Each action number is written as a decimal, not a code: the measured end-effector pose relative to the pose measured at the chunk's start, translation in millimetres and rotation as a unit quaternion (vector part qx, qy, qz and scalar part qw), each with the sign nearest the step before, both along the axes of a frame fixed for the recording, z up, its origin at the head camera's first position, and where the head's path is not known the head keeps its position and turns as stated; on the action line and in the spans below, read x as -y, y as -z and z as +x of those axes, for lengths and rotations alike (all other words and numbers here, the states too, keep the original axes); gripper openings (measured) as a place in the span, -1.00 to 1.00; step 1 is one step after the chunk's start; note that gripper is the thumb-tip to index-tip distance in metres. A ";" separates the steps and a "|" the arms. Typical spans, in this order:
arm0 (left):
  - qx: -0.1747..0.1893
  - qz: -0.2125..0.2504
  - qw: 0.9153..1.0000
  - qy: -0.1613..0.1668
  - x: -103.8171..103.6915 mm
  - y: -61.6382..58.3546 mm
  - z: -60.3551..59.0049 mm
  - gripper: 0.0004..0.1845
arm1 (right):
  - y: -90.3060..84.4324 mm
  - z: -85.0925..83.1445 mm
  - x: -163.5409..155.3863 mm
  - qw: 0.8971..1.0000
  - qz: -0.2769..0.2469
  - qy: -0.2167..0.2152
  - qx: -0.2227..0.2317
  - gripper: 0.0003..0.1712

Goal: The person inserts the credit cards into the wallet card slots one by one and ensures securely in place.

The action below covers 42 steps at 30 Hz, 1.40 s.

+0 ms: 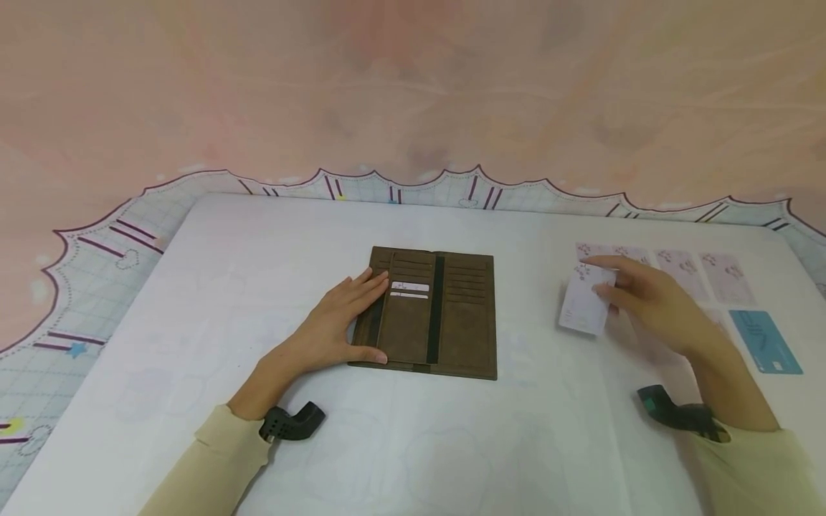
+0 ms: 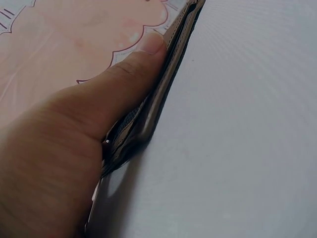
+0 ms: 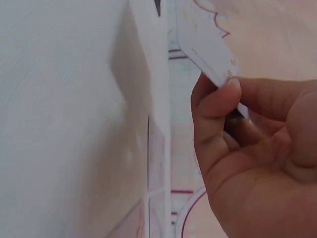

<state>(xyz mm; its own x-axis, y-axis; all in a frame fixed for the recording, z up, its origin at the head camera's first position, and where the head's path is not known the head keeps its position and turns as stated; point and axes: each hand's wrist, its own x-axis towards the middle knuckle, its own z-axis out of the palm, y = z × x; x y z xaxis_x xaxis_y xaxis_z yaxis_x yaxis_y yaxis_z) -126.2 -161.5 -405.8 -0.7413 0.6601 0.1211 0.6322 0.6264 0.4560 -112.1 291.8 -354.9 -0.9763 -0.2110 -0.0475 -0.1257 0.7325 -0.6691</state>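
Note:
A brown wallet (image 1: 463,337) lies unfolded on the white table, with slots on both halves. Two pale cards (image 1: 410,287) peek from slots in its left half. My left hand (image 1: 335,319) rests with spread fingers on the wallet's left edge; in the left wrist view the thumb (image 2: 148,47) lies along the wallet's edge (image 2: 161,94). To the right, my right hand (image 1: 658,304) pinches a white card (image 1: 584,304) with a pink floral print, held above the table. The right wrist view shows the card (image 3: 205,47) between thumb and fingers.
Several pink-flowered cards (image 1: 725,278) lie in a row at the back right, partly behind the right hand. A blue card (image 1: 766,342) lies in front of them, by the right forearm. A scalloped patterned cloth (image 1: 413,192) borders the table's far edge.

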 end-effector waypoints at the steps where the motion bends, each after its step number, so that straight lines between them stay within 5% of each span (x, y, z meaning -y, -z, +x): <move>1: 0.000 0.001 1.000 0.000 -0.1 -0.1 0.0 0.19 | -0.4 -1.5 2.6 1.000 -0.007 0.002 -0.002 -0.52; 9: -0.006 0.003 1.000 0.001 0.2 0.2 0.6 0.14 | -2.3 -15.1 22.3 0.998 -0.032 0.045 0.016 -0.50; 25: -0.015 0.002 1.000 0.004 -0.2 0.3 0.8 0.12 | -4.5 -40.0 74.7 0.993 -0.107 0.048 0.033 -0.53; 34: -0.013 0.008 1.000 -0.022 -2.6 -0.8 0.3 0.03 | -1.6 -51.5 94.1 0.990 -0.137 0.027 0.031 -0.52; 42: -0.030 0.018 0.999 -0.035 -6.6 1.8 -2.8 -0.04 | 1.9 -65.4 124.0 0.975 -0.221 0.023 0.025 -0.54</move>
